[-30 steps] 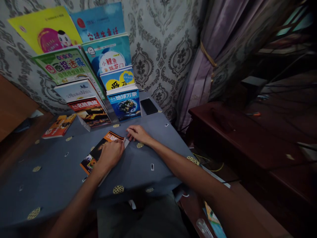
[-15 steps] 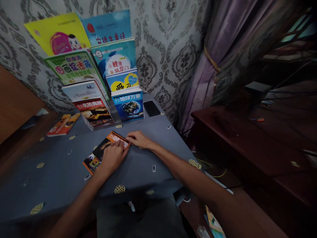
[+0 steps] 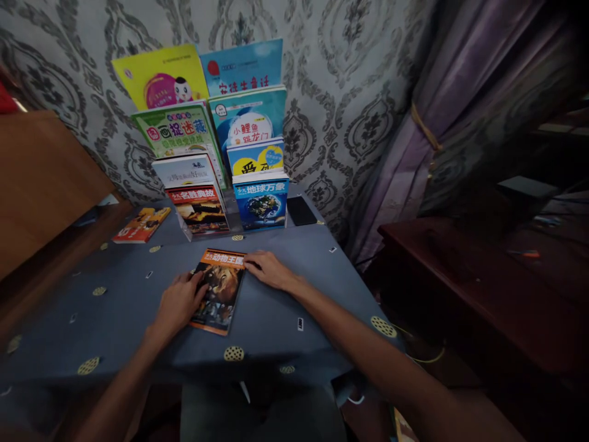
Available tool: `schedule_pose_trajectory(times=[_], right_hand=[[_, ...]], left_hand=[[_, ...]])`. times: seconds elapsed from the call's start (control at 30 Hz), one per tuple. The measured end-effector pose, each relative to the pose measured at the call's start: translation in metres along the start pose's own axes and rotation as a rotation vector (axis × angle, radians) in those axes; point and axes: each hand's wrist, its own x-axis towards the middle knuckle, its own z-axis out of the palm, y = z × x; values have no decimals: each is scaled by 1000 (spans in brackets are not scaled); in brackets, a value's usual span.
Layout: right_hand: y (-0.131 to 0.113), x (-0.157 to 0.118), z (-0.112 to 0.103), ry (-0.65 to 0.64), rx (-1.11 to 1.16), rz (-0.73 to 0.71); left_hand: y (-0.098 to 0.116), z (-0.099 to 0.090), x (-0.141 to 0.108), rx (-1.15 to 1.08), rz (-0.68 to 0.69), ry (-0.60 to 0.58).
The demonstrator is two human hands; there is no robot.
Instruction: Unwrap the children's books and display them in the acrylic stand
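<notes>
A book with an orange band and a lion on its cover [image 3: 223, 283] lies flat on the blue-grey tablecloth [image 3: 271, 313]. My left hand [image 3: 183, 297] rests at the book's left edge, fingers apart, with the fingertips on the cover. At the top right corner of the book is my right hand [image 3: 268, 269], its thumb and forefinger against the corner and a small gap between them. Behind the book, a clear rack holds several upright books in two columns, with a red-topped book [image 3: 201, 209] and a blue earth book [image 3: 261, 205] at the front.
An orange book [image 3: 142, 225] lies at the left of the table. A black phone [image 3: 301, 211] lies right of the rack. A wooden panel [image 3: 50, 178] stands at the left, a dark red cabinet [image 3: 427, 270] at the right. Patterned wall and purple curtain [image 3: 391, 178] are behind.
The lion book has turned from a slant to nearly straight. My left hand has moved off its cover to the left edge. The view has shifted, so the rack appears further right.
</notes>
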Motion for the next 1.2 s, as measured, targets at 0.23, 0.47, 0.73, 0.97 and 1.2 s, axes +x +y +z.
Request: schedule_pose_trajectory(times=[0.23,0.47,0.73,0.97,1.2], right_hand=[[21,25,11,1,-94,27],[30,25,20,11,-115,57],[24,19,17,17,-105,41],[16,14,13,6,-70,47],[14,11,11,6,-39,50]], left_hand=[[31,-13,-1,49,-28,-12],[30,0,-13,-23,274,152],[50,18,-20,-143,446,210],[55,15,-18,-85,500,154],[55,9,-18,-88,507,128]])
